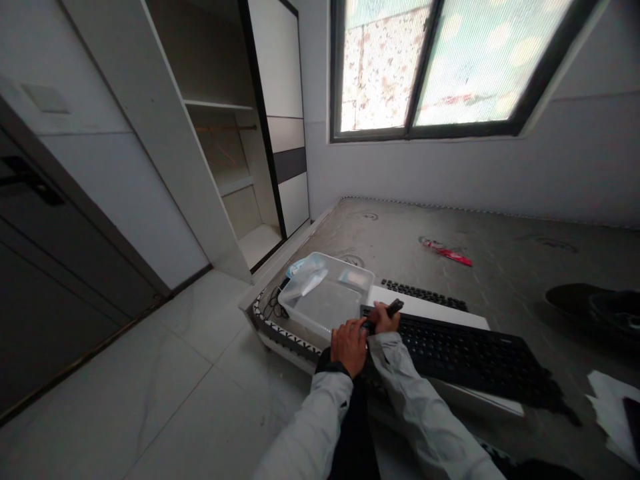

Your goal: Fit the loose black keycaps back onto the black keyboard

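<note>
A black keyboard point(465, 353) lies at an angle on a white board point(430, 301) near the edge of the bed. My left hand point(350, 345) is closed, its bent fingers at the keyboard's left end, where dark parts merge and the exact grip is hard to see. Just right of it, my right hand point(385, 320) is wrapped around a short black-handled tool point(395, 307), whose end sticks out past the thumb. The tool's working end is hidden between the hands. Behind the board sits a row of loose black keys point(425, 294).
A clear plastic box point(325, 320) with a blue-white packet stands left of my hands, by some black cable point(275, 303). On the grey mattress point(380, 227) lies a red packet point(447, 253). At right are a dark round object point(580, 297) and white paper point(613, 400).
</note>
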The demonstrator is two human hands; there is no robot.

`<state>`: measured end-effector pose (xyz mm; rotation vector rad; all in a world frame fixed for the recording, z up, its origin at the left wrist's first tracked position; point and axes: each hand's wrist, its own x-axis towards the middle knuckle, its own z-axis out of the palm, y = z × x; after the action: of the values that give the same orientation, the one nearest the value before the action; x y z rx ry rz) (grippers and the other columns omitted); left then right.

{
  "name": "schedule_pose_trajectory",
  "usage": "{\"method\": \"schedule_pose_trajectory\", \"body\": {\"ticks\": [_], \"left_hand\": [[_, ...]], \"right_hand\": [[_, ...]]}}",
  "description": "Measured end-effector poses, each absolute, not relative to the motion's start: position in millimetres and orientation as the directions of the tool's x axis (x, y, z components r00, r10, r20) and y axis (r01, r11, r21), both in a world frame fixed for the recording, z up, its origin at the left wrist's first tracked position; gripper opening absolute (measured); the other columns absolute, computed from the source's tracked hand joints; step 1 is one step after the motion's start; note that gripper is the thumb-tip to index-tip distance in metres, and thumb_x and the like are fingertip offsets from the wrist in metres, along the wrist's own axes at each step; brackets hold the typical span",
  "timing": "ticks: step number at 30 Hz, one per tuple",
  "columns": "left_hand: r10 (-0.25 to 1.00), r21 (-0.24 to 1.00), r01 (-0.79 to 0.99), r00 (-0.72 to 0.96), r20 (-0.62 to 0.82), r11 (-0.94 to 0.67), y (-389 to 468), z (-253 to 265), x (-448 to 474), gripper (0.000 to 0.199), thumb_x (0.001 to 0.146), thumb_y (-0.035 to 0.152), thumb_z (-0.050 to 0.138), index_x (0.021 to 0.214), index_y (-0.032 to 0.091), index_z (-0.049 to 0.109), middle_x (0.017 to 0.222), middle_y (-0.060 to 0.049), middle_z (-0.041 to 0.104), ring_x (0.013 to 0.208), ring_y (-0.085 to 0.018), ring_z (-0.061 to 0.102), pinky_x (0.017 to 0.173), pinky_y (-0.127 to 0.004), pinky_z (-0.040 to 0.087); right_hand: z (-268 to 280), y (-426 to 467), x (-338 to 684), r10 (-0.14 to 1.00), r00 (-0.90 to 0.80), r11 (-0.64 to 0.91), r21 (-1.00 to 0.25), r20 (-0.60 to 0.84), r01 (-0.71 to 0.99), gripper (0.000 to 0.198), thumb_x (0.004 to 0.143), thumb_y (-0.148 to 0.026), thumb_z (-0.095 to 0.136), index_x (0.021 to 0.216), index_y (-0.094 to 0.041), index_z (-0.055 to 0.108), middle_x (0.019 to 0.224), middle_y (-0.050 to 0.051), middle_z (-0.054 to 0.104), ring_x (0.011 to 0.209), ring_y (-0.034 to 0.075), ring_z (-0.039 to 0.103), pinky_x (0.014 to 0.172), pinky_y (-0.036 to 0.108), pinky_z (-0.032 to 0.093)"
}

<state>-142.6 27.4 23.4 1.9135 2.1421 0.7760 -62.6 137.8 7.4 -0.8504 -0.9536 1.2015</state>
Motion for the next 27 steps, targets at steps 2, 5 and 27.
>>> {"method": "schedule_pose_trajectory", "body": {"ticks": [2, 5, 27], "left_hand": [[0.962, 0.489, 0.871, -0.166, 0.216, 0.040, 28.1, 21.7, -142.6, 0.035, 0.098, 0.035, 0.035, 0.132, 0.036, 0.046, 0.125, 0.001, 0.057, 0.109, -0.018, 0.051, 0.092, -0.036, 0.037], [0.963, 0.500, 0.865, -0.166, 0.213, 0.039, 29.4, 19.3, -142.6, 0.035, 0.098, 0.035, 0.036, 0.130, 0.035, 0.048, 0.124, -0.001, 0.056, 0.108, -0.018, 0.051, 0.092, -0.036, 0.037], [0.973, 0.492, 0.870, -0.150, 0.177, 0.045, 30.6, 19.1, -144.4, 0.034, 0.096, 0.032, 0.039, 0.128, 0.032, 0.048, 0.126, -0.001, 0.056, 0.111, -0.018, 0.050, 0.092, -0.035, 0.036]], "right_hand": [[11.9, 144.2, -60.1, 0.986, 0.131, 0.148, -0.885, 0.099, -0.442, 0.053, 0.071, -0.058, 0.060, 0.049, -0.024, 0.025, 0.035, -0.011, 0.019, 0.031, 0.005, 0.016, 0.034, 0.024, 0.016], [18.0, 149.2, -53.7, 0.993, 0.107, 0.094, -0.849, 0.045, -0.519, 0.057, 0.072, -0.060, 0.059, 0.049, -0.024, 0.021, 0.034, -0.011, 0.019, 0.029, 0.005, 0.017, 0.033, 0.023, 0.017], [9.9, 133.1, -73.2, 0.983, 0.145, 0.144, -0.965, 0.114, -0.218, 0.051, 0.071, -0.063, 0.059, 0.052, -0.025, 0.032, 0.038, -0.009, 0.028, 0.033, 0.007, 0.025, 0.033, 0.023, 0.023]]}}
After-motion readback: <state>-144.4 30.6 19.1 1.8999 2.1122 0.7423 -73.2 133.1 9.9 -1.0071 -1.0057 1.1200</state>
